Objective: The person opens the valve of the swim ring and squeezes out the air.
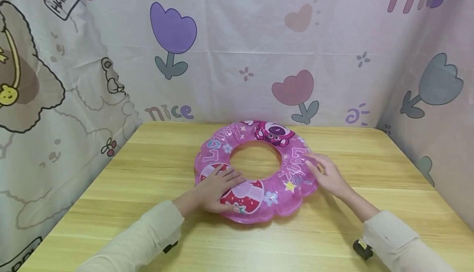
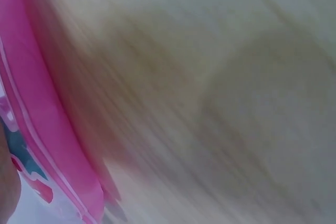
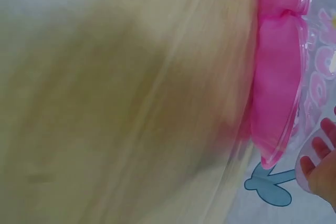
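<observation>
An inflated pink swim ring (image 1: 285, 204) with a scalloped edge lies on the wooden table, printed with a bear, strawberries, flowers and lettering. My left hand (image 1: 214, 187) rests on its near left part, fingers extended over the strawberry print. At the ring's right edge, my right hand (image 1: 327, 175) touches the side with loosely extended fingers. In the left wrist view, the ring's pink side (image 2: 52, 98) runs down the left, with only a sliver of hand. The right wrist view has the ring (image 3: 278, 77) at right and several fingertips of the right hand (image 3: 323, 169) by it.
The wooden table (image 1: 111, 210) extends around the ring on all sides. Behind and beside it hangs a printed cloth (image 1: 229, 29) with tulips and words. Small black devices sit under both cuffs, one by the right sleeve (image 1: 389, 235).
</observation>
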Demonstrator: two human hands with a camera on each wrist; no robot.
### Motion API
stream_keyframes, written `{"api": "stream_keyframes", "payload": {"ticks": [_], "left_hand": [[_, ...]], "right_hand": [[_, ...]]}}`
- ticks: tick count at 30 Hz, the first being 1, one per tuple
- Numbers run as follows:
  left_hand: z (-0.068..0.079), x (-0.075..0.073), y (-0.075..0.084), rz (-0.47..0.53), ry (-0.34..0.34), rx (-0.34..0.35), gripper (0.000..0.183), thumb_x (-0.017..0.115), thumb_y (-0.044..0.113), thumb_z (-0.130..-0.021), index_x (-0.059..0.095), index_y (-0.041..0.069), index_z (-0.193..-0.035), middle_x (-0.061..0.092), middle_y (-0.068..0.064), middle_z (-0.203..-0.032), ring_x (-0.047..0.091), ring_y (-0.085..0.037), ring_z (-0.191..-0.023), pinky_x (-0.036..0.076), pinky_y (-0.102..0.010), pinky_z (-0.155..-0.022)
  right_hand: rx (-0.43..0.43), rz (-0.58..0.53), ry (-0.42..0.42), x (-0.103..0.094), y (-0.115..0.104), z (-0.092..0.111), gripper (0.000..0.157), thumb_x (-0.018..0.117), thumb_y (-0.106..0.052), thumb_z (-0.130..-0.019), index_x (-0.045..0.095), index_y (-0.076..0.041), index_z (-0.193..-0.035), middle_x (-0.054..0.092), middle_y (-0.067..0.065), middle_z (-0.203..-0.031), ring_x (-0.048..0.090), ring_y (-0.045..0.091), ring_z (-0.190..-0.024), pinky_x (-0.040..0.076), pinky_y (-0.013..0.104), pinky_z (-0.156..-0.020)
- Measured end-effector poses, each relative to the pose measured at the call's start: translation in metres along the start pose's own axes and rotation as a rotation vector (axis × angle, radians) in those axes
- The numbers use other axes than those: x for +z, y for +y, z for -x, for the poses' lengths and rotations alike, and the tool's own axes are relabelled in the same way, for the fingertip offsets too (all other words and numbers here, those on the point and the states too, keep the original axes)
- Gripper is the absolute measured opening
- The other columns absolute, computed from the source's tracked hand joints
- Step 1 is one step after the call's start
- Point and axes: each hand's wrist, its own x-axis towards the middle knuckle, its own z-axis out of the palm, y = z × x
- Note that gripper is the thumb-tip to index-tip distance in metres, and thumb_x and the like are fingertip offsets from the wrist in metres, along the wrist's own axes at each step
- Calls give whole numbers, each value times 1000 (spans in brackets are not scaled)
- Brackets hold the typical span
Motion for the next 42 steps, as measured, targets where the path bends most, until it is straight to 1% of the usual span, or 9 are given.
{"api": "stream_keyframes", "payload": {"ticks": [6,13,18,22,25,29,33,38,42], "left_hand": [[-1,0,-3,8,0,5,77,54,61,-81,35,20,-144,34,-6,-150,28,-33,-139,13,-56,-115],[-2,-1,-4,-6,7,22,77,52,61,-81,36,19,-143,35,-9,-149,29,-33,-139,14,-56,-114],[-3,-3,-5,1,6,8,76,52,60,-82,36,19,-143,34,-10,-150,28,-34,-139,14,-56,-114],[-3,-5,-7,-5,34,-5,70,53,58,-83,41,20,-140,39,-12,-147,31,-36,-138,14,-59,-113],[-4,-7,-10,-13,30,-31,68,54,58,-83,43,22,-139,41,-12,-146,30,-35,-138,13,-59,-113],[-5,-9,-13,-19,26,-44,66,52,59,-84,44,21,-138,40,-14,-145,28,-36,-139,12,-59,-113],[-6,-11,-16,-28,42,-45,64,50,59,-85,46,21,-137,40,-16,-145,28,-37,-138,11,-58,-114],[-7,-12,-19,-40,30,-64,63,49,58,-85,46,21,-137,39,-16,-146,28,-37,-138,10,-57,-114],[-8,-12,-21,-57,22,-82,62,48,56,-87,46,21,-137,39,-15,-146,28,-36,-139,11,-58,-114]], "right_hand": [[-117,30,-73,5,1,-10,31,50,-9,-93,58,2,-120,49,26,-133,38,47,-127,22,66,-105],[-158,85,-149,10,7,-14,29,51,-11,-92,61,0,-117,52,25,-131,39,47,-127,17,66,-106],[-177,136,-149,12,11,-10,29,52,-12,-92,63,-2,-116,56,24,-127,43,46,-124,13,67,-107],[-181,156,-148,11,10,-6,29,52,-13,-91,63,-2,-116,56,23,-126,44,46,-123,16,68,-105],[-195,179,-148,10,8,-3,30,53,-13,-91,62,-1,-117,57,23,-125,45,46,-122,19,68,-103],[-259,248,-140,9,7,2,30,56,-13,-89,63,-2,-116,60,21,-122,47,45,-119,23,69,-101],[-337,353,-151,7,6,6,32,58,-15,-86,64,-5,-116,62,17,-121,49,41,-118,27,67,-98],[-354,422,-180,4,5,11,36,59,-18,-86,62,-7,-120,60,15,-126,47,39,-121,26,66,-100],[-368,452,-178,5,4,14,39,60,-22,-86,60,-8,-122,58,15,-127,45,39,-123,26,65,-101]]}}
